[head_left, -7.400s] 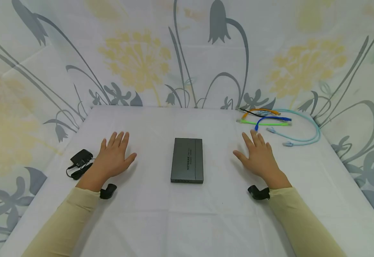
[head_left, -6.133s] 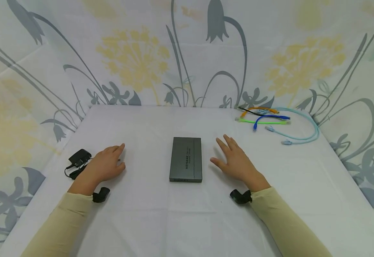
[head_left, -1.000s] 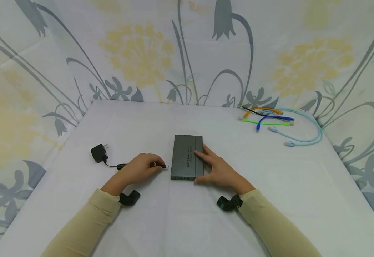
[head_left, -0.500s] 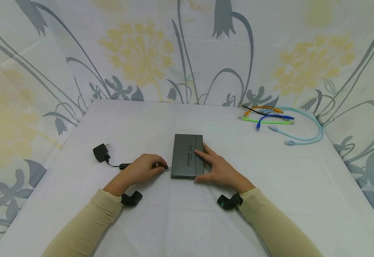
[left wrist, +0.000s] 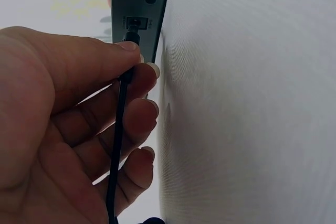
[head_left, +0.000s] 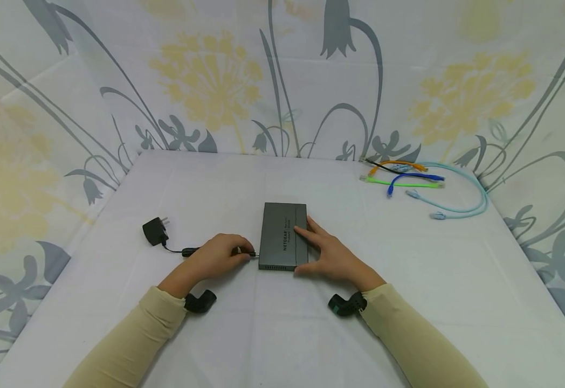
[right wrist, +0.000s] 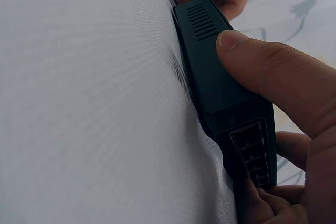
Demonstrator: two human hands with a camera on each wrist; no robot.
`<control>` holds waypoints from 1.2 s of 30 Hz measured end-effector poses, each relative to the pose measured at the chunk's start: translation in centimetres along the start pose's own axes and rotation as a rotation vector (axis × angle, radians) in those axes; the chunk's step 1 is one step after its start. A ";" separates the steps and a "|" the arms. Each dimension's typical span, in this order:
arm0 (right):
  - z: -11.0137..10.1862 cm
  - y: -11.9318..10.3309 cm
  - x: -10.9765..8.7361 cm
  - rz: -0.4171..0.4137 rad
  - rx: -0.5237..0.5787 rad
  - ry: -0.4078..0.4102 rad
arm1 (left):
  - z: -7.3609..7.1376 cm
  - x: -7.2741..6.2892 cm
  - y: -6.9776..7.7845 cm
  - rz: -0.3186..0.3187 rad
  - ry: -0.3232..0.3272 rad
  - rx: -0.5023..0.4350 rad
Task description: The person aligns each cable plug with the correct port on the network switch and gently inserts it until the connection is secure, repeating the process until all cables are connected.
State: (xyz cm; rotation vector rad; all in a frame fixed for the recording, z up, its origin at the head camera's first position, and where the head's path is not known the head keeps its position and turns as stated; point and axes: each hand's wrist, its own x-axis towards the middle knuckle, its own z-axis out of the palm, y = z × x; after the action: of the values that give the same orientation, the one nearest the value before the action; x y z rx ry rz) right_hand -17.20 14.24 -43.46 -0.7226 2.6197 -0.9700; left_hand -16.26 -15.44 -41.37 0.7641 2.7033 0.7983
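Observation:
A dark grey NETGEAR network switch (head_left: 278, 231) lies flat on the white-covered table. My left hand (head_left: 214, 261) pinches the black power cable's plug (left wrist: 132, 36) between thumb and index finger. In the left wrist view, the plug's tip is at the power jack (left wrist: 143, 23) on the switch's left end; how deep it sits I cannot tell. My right hand (head_left: 333, 260) grips the switch from its right side, thumb on the vented near side and other fingers around the row of ports (right wrist: 253, 153). The black power adapter (head_left: 154, 231) lies left of my left hand, prongs pointing up and right.
Several network cables lie at the back right: orange (head_left: 399, 163), blue (head_left: 415, 177), green (head_left: 408, 185), light blue (head_left: 476, 186) and a black one. A flower-patterned cloth (head_left: 307, 81) rises behind the table. Black wrist cameras (head_left: 201, 302) sit on both wrists.
Both hands were free earlier, with the adapter's cable bundled at left. Over the last second, my left hand has moved the plug right to the switch, drawing the adapter along. My right hand stays still.

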 end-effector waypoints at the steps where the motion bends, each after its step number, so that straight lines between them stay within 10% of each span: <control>1: 0.0 0.0 0.0 0.001 0.003 -0.001 | 0.0 0.0 0.0 -0.003 -0.001 0.001; 36: 0.1 0.2 0.1 0.017 -0.007 -0.006 | 0.1 -0.1 -0.1 0.021 0.002 -0.004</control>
State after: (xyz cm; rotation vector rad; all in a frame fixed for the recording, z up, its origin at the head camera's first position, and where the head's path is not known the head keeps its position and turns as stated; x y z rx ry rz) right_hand -17.37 14.29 -43.67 -0.7034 2.6206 -0.9529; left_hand -16.20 -15.48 -41.51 0.7923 2.6987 0.8088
